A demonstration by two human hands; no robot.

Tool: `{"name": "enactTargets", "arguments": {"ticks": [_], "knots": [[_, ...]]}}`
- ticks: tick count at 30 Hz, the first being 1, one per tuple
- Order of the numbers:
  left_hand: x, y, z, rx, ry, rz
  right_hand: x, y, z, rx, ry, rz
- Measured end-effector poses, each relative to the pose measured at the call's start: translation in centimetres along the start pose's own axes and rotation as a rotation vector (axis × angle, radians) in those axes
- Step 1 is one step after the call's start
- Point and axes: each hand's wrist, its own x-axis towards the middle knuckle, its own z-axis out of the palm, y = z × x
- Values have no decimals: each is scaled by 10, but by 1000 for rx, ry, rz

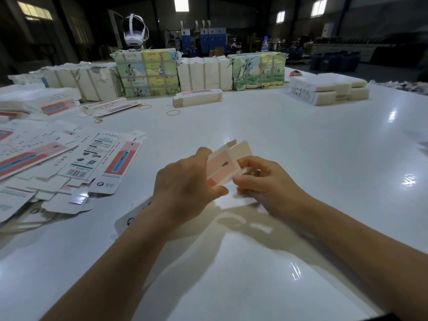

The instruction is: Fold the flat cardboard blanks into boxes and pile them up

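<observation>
Dim warehouse space lies behind a wide white desk (289, 140) with a glossy top. Near its middle the person holds one small pink-and-white box (225, 165) just above the surface, between both hands. The left hand (185, 184) grips its near end, fingers curled over the top edge and thumb under the lower corner. The right hand (259, 177) pinches the other side, fingers bent at the open end, where a pale flap (242, 148) stands up, not yet tucked in. The two hands are close together, both clamped on this one piece, which looks partly formed: the body seems opened into a sleeve, the end not yet closed.

To the left, a loose heap of flat blanks (53, 167) covers the desk, printed sides up, so plenty seems left to fold. One more blank (134, 216) lies partly under the left forearm. Further back sit a long folded box (196, 98) and, well off to the right, a low pile of white cartons (328, 90); whether that pile is finished work cannot be told. Wrapped bundles (199, 72) line the far edge, with rubber bands (173, 112) scattered in front of them.

By this view the job looks early: one box in hand and a big stock waiting
</observation>
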Motion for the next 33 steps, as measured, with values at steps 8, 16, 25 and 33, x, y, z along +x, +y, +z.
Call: {"name": "enactTargets", "arguments": {"ticks": [8,16,25,33], "knots": [[-2,-23,0,-232,-312,-96,0,-2,-6,-219,353,-183],[-5,-22,5,-147,54,-24,-7,-4,8,-380,569,-387],[-5,-17,7,-59,173,108,-16,-7,16,-659,532,-697],[-4,-19,9,-15,122,162,-12,-5,11,-555,415,-452]]}}
